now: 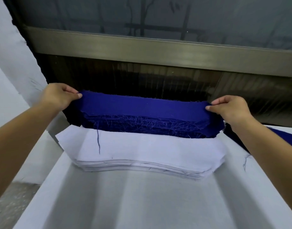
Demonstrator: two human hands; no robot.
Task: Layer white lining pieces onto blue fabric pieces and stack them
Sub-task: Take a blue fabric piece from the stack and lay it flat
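Left hand (57,98) pinches the left end of the top blue piece (142,107) between thumb and forefinger, probably to peel one layer off the blue stack (142,129) just under it. Between the hands and nearer the person, the white lining stack (142,152) lies on the bench (142,204), touching the blue stack's front edge, handy for layering; no box or tray seen, both piles sit straight on the bench. Right hand (232,111) pinches the piece's right end likewise, so it spans flat.
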